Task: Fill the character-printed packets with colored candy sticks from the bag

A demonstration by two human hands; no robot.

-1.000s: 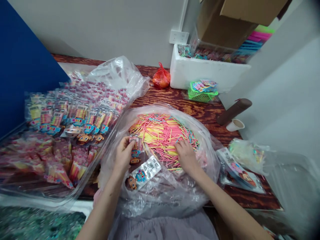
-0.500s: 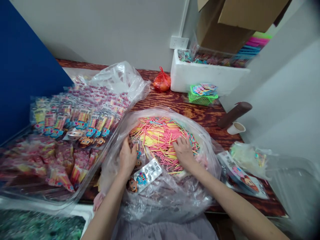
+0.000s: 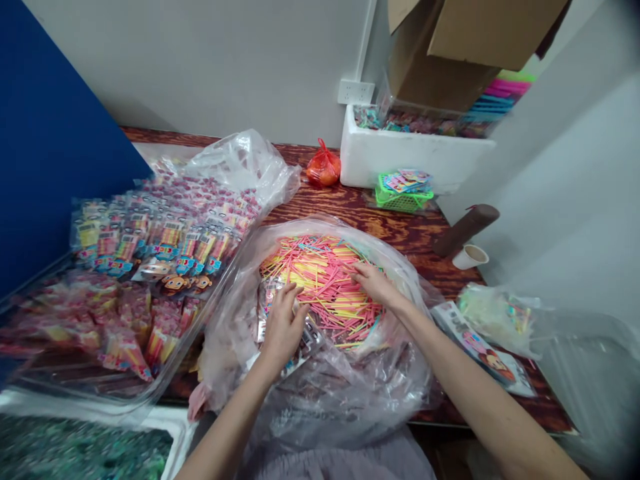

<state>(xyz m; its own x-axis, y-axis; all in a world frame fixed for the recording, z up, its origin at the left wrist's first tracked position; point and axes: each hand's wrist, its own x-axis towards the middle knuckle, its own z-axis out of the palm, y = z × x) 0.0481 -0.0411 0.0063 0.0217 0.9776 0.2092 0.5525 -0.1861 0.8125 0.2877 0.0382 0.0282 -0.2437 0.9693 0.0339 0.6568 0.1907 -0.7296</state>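
A large clear plastic bag (image 3: 230, 347) stands in front of me, its mouth folded wide around a heap of thin pink, yellow and blue sticks (image 3: 325, 280). My left hand (image 3: 285, 327), fingers spread, is over small printed packets (image 3: 267, 300) at the heap's near left edge. The hand partly covers these packets, and I see nothing gripped in it. My right hand (image 3: 376, 285) reaches over the heap's right side. Its fingertips touch the sticks, with the fingers slightly apart.
A clear tub (image 3: 173, 373) of filled packets (image 3: 170, 240) sits at left. Behind are a red bag (image 3: 324, 167), a white foam box (image 3: 410, 157) and a green basket (image 3: 403, 200). At right are a brown bottle (image 3: 465, 230), a paper cup (image 3: 470, 257) and a flat printed bag (image 3: 480, 350).
My left hand has moved right from the bag's left side, onto the packets, and now covers the silver one. My right hand has shifted slightly up and right over the sticks.
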